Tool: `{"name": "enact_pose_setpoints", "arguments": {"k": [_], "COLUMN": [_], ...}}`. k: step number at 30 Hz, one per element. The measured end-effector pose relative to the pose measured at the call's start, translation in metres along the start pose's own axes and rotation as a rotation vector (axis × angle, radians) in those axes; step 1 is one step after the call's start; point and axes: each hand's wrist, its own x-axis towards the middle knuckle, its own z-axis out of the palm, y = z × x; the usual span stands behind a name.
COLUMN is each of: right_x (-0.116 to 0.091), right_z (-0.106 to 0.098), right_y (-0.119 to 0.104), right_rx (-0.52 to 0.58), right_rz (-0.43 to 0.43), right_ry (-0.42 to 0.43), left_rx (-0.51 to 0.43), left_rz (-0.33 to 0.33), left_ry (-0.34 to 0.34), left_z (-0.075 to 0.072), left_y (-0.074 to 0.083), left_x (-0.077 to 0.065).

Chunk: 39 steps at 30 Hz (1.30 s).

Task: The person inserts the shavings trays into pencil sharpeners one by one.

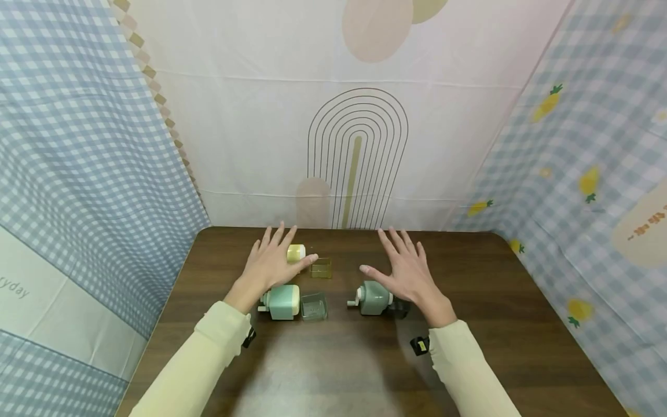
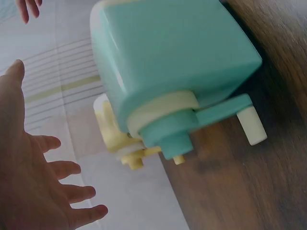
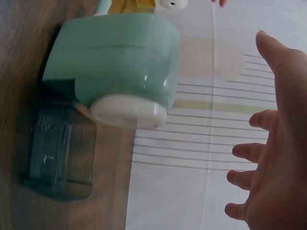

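Near the wrist of the left hand [image 1: 269,265] sits a mint sharpener [image 1: 283,302], with a clear green box [image 1: 314,307] beside it. A yellow sharpener [image 1: 296,253] shows by that thumb. Under the right hand [image 1: 409,271] is a gray-green sharpener [image 1: 373,298]. Both hands have their fingers spread wide.

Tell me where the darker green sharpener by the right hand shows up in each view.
Head: right of centre, low, the green sharpener just below the right hand.
Left wrist: not in it; the large one there is the mint sharpener.
Right wrist: large, upper left.
Shared landmark: the wall's olive stripe.
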Motion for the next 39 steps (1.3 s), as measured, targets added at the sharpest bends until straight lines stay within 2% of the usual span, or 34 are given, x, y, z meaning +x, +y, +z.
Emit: {"name": "enact_pose_setpoints", "arguments": {"k": [4, 8, 15, 20, 25, 32, 39], "right_x": [0.004, 0.011, 0.027, 0.045, 0.065, 0.084, 0.094], "right_z": [0.005, 0.011, 0.024, 0.036, 0.048, 0.064, 0.074], "right_y": [-0.010, -0.021, -0.037, -0.051, -0.062, -0.066, -0.072], "right_rx": [0.015, 0.045, 0.085, 0.069, 0.024, -0.028, -0.051], "right_rz": [-0.035, -0.055, -0.069, -0.072, -0.063, -0.069, -0.083], "right_ry": [-0.023, -0.051, -0.141, -0.229, -0.315, -0.421, -0.463], "left_rx": [-0.009, 0.000, 0.023, 0.040, 0.028, 0.046, 0.060], "left_rz": [-0.019, -0.003, 0.017, 0.018, 0.024, 0.027, 0.041], "left_ry": [-0.024, -0.064, -0.123, -0.159, -0.168, -0.182, -0.173], "left_z": [0.001, 0.002, 0.009, 0.017, 0.022, 0.027, 0.034], "left_y": [-0.009, -0.015, -0.013, -0.011, -0.013, -0.013, -0.019], "left_x": [0.003, 0.006, 0.019, 0.028, 0.034, 0.040, 0.045]}}
